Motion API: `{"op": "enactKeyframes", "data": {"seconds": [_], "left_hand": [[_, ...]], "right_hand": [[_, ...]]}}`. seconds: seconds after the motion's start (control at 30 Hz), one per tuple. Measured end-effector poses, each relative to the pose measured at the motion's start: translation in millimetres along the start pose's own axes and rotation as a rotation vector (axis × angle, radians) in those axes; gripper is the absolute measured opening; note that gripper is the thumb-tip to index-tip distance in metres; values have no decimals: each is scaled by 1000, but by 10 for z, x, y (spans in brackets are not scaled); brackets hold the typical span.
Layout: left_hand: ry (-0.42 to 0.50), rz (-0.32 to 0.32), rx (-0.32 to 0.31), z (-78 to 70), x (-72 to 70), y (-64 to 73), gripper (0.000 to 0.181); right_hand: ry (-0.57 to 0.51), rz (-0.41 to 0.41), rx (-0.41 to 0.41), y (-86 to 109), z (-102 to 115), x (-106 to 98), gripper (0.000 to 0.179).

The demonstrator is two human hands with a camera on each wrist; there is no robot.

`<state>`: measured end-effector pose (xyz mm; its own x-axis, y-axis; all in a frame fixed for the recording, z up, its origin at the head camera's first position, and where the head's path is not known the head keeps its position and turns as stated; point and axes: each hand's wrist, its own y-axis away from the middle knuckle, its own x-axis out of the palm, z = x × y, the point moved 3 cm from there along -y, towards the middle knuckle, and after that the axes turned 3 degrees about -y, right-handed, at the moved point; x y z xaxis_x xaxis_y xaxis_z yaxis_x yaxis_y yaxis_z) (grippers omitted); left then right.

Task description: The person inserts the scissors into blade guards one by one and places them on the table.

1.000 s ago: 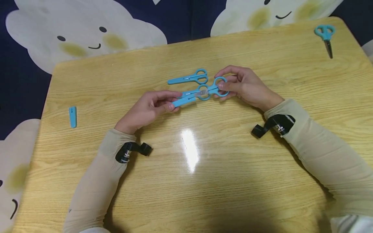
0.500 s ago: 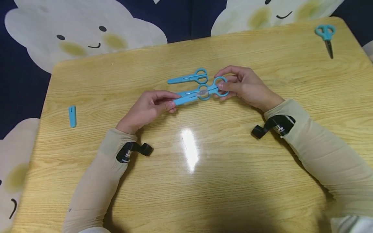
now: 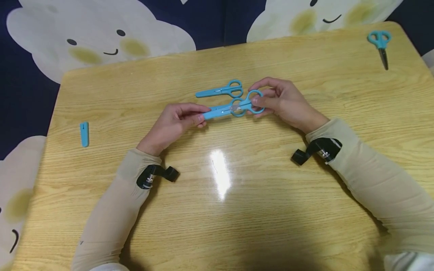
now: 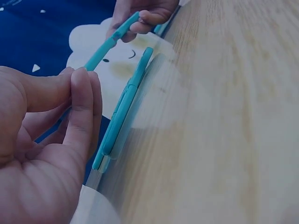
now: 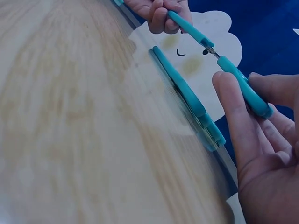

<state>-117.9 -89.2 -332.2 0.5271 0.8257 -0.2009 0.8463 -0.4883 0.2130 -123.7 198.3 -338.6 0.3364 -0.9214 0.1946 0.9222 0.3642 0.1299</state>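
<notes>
My left hand (image 3: 173,122) pinches the closed end of a light-blue blade cover (image 3: 218,113) between thumb and fingers. Held by one finger ring in my right hand (image 3: 285,101) is a pair of blue scissors (image 3: 245,105), its blades mostly inside the cover. A short stretch of metal shows between cover and handles in the right wrist view, where the scissors (image 5: 238,79) line up with the cover (image 5: 189,28). Both are raised above the table. Below them lies a second, covered pair of scissors (image 3: 242,113), partly hidden. Just behind it is another covered pair (image 3: 210,92).
A loose blue blade cover (image 3: 84,134) lies at the left of the wooden table (image 3: 190,214). Scissors with bare dark blades (image 3: 382,56) lie at the far right corner. Cloud-printed dark cloth (image 3: 210,22) hangs down past the table's back edge.
The cover in my left hand has slid a little rightward over the blades, so less metal shows. My right hand has barely shifted and keeps its hold on the ring.
</notes>
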Motion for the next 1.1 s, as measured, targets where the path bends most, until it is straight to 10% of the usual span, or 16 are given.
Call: {"op": "enactKeyframes", "data": {"seconds": [1.1], "left_hand": [[160,-81,78,17,31,-56,21]], "right_hand": [[8,1,-18,39,32,22,47]]}}
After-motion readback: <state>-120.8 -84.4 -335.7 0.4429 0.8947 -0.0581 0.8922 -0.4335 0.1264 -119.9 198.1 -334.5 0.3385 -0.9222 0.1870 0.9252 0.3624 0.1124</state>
